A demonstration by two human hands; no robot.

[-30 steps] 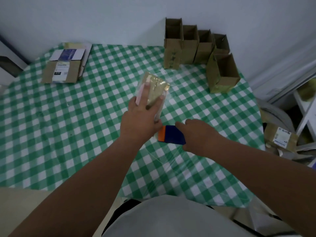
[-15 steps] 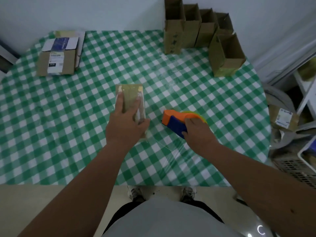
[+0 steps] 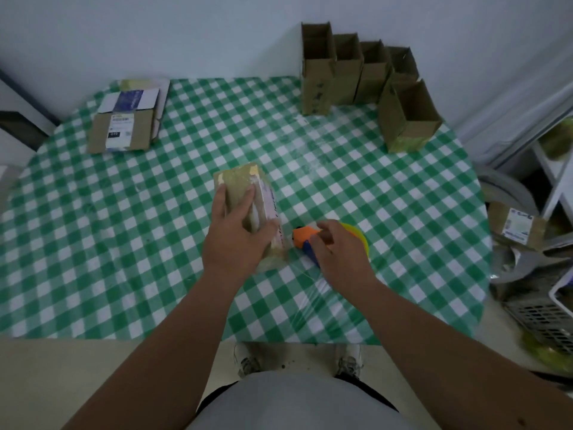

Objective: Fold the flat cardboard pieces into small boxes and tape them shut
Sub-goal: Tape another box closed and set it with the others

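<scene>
The left hand (image 3: 236, 240) grips the small cardboard box (image 3: 248, 193) mid-table, hiding its near end. The right hand (image 3: 339, 254) curls around the orange tape dispenser (image 3: 303, 238) (mostly hidden) just beside it. Label writing on the box is too blurry to read.

Tablecloth (image 3: 130, 231): green-and-white check under a clear plastic film, glossy, with pale glare patches and fine creases near the front edge.

Box (image 3: 248, 193) under left hand (image 3: 234, 240): brown cardboard, matt; shiny clear tape over its top face, a pale paper label down one side.

Tape gun (image 3: 302, 240) in right hand (image 3: 341, 252): smooth plastic, orange and blue, with a yellow-green roll; slight sheen.

Open boxes (image 3: 409, 116) at the back: plain corrugated cardboard, dull, rough-cut edges.

Flat stack (image 3: 124, 131), far left: matt cardboard with white printed paper labels.

Wall (image 3: 155, 35): matt, smooth paint.

Basket (image 3: 545, 318), right floor: perforated grey, looks plastic; cannot tell for certain.
</scene>
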